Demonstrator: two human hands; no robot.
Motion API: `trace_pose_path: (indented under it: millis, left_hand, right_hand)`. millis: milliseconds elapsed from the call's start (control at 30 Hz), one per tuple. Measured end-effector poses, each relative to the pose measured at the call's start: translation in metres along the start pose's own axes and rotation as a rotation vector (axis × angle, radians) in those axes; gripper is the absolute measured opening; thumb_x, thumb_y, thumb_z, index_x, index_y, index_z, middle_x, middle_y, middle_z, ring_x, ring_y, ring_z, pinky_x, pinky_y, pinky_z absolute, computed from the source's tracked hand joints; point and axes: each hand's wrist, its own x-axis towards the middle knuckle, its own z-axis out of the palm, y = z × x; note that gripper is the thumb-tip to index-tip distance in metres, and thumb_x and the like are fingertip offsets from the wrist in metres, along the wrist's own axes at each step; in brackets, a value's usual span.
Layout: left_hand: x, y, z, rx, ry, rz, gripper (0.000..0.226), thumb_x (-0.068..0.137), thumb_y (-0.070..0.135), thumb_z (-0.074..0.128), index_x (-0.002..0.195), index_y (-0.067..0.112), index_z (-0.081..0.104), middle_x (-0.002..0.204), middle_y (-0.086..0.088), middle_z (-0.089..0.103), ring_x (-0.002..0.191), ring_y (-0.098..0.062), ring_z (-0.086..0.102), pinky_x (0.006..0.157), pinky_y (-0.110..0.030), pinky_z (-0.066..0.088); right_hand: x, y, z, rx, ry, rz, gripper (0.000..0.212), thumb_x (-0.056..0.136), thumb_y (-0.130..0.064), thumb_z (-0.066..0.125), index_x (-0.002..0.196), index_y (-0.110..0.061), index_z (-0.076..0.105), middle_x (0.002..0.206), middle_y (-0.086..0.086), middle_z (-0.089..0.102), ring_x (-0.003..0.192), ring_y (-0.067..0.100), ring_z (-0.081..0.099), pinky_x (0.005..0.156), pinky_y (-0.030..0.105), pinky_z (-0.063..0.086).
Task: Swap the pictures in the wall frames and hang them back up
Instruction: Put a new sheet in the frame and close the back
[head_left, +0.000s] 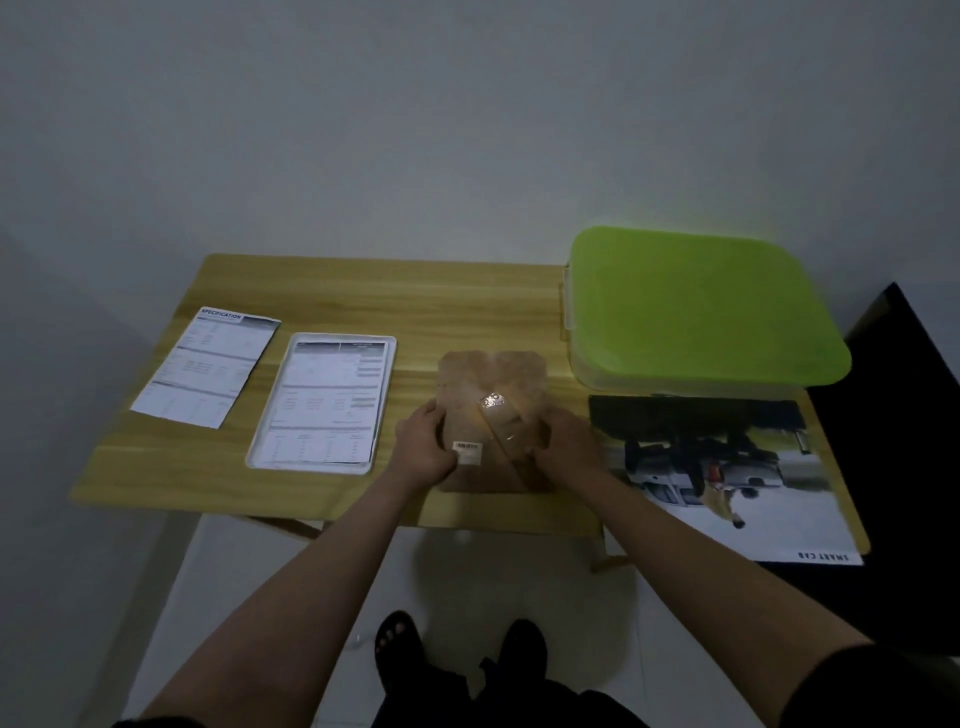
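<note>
Mid-swap at a pale wooden desk (363, 291): nothing hangs on the bare wall behind it, and the frames lie dismantled. Beyond the grip and to its right sits a lime-green lidded plastic box (696, 312); directly right of the grip, a large glossy car poster (727, 478) lies flat, overhanging the desk's near edge. To the left of the grip lies a white rectangular picture frame (322, 405), a printed sheet already seated in it, and farther left a loose printed specification sheet (208, 366). Between the two hands lies a brown fibreboard frame backing (493, 384) (stand and barcode label facing up), the left hand (426, 441) curled on its left edge, the right hand (569, 441) curled on its right. By this evidence, the frames are down and opened and one picture appears placed; backing still has to go on, the second frame (not in view) filled, and both rehung.
</note>
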Motion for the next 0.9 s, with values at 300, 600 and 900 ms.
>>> trace_pose_path:
  millis: [300, 600, 900]
  left_hand:
    - [-0.015, -0.002, -0.011, -0.095, 0.142, -0.057, 0.052, 0.08, 0.028, 0.06, 0.126, 0.005, 0.054, 0.136, -0.015, 0.049, 0.125, -0.03, 0.046, 0.104, -0.036, 0.038]
    - [-0.012, -0.082, -0.086, -0.119, 0.298, -0.123, 0.05, 0.078, 0.033, 0.058, 0.121, 0.007, 0.058, 0.121, -0.014, 0.059, 0.115, -0.029, 0.053, 0.098, -0.038, 0.041]
    - [0.038, -0.162, -0.152, 0.083, 0.175, -0.054, 0.071, 0.073, 0.042, 0.075, 0.132, 0.013, 0.048, 0.135, -0.011, 0.045, 0.126, -0.029, 0.038, 0.102, -0.036, 0.032]
  right_hand:
    - [0.006, -0.026, -0.002, -0.046, 0.058, -0.044, 0.031, 0.08, -0.028, 0.056, 0.108, -0.014, 0.055, 0.118, 0.009, 0.05, 0.113, 0.033, 0.045, 0.089, 0.043, 0.045]
    - [0.026, -0.117, 0.051, 0.038, -0.014, -0.219, 0.06, 0.066, -0.032, 0.054, 0.115, 0.003, 0.06, 0.113, 0.025, 0.06, 0.109, 0.041, 0.053, 0.096, 0.042, 0.042]
    - [0.063, -0.193, 0.082, -0.058, -0.076, -0.241, 0.082, 0.075, -0.046, 0.072, 0.141, -0.014, 0.036, 0.145, 0.007, 0.037, 0.13, 0.032, 0.034, 0.107, 0.041, 0.03]
